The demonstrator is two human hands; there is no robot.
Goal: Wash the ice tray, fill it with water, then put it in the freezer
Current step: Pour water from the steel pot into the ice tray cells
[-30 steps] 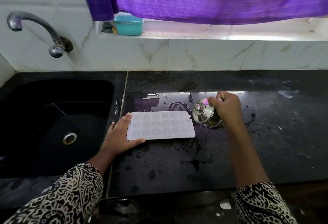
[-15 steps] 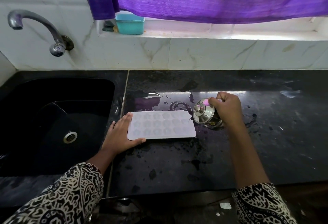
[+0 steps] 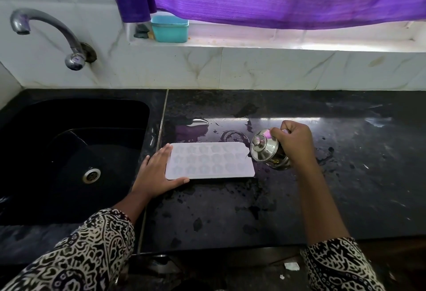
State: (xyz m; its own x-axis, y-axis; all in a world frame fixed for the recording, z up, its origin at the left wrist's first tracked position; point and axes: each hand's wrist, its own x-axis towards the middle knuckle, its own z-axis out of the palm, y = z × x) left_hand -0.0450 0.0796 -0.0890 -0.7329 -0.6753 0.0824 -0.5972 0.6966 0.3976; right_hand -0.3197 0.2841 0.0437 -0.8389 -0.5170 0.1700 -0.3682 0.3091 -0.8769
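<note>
As left hand [image 3: 156, 175] touches ice tray [image 3: 211, 164], right hand [image 3: 294, 140] grips tilted steel pot [image 3: 265, 150]

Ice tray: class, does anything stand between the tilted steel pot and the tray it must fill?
Nothing visible does. The steel pot, tilted in the right hand, is right beside the right end of the ice tray. The left hand rests against the tray's left end only.

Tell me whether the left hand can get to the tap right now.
Probably yes: only the open sink lies between the left hand and the tap, though it would have to leave the ice tray it steadies.
</note>
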